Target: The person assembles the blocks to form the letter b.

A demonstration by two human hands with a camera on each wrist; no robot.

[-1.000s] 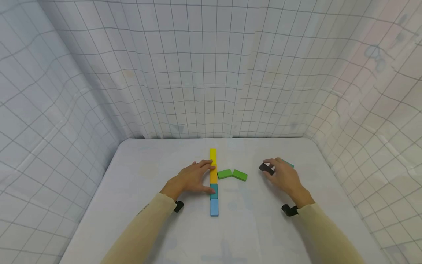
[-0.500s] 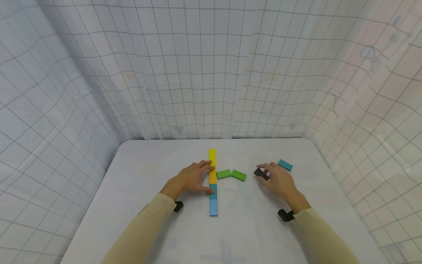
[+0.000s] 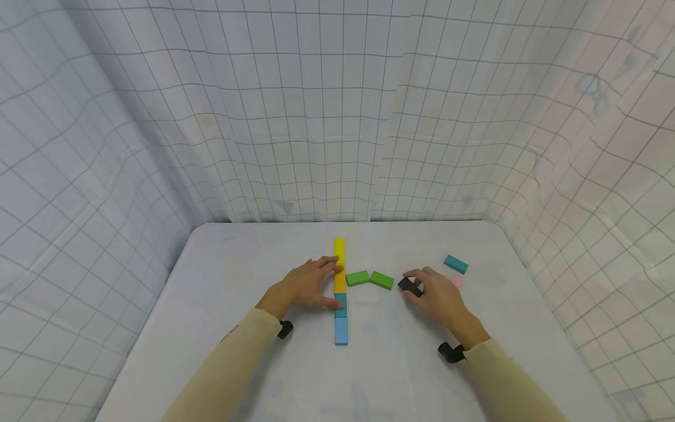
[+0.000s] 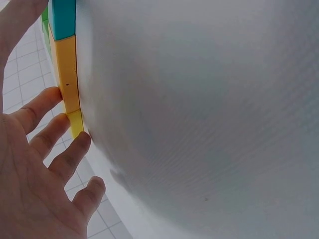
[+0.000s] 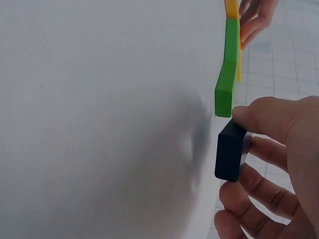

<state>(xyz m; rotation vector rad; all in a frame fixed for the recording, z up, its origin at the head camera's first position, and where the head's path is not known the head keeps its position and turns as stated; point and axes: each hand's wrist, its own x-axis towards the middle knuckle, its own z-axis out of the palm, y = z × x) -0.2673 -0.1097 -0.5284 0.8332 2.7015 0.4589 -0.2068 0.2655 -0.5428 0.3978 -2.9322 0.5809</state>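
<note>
A straight row of blocks runs away from me: light blue (image 3: pixel 341 332), teal (image 3: pixel 340 300), orange (image 3: pixel 340 286) and yellow (image 3: pixel 339 248). My left hand (image 3: pixel 304 285) rests along its left side, fingers spread, thumb by the teal block and fingertips at the orange and yellow ones. Two green blocks (image 3: pixel 357 278) extend rightward from the orange block in a bent line. My right hand (image 3: pixel 442 298) pinches a black block (image 5: pixel 231 152) between thumb and fingers. In the right wrist view this block sits just short of the end green block (image 5: pixel 225 92), with a small gap between.
Beyond the right hand lies a loose teal block (image 3: pixel 456 264). A pink block (image 3: pixel 457 282) shows partly from behind that hand. The white table (image 3: pixel 253 375) is walled on the sides and back by a grid-patterned curtain (image 3: pixel 316 117).
My right hand has carried the black block leftward and nearer to me, towards the green blocks, uncovering the loose teal block and part of the pink one. My left hand has stayed put.
</note>
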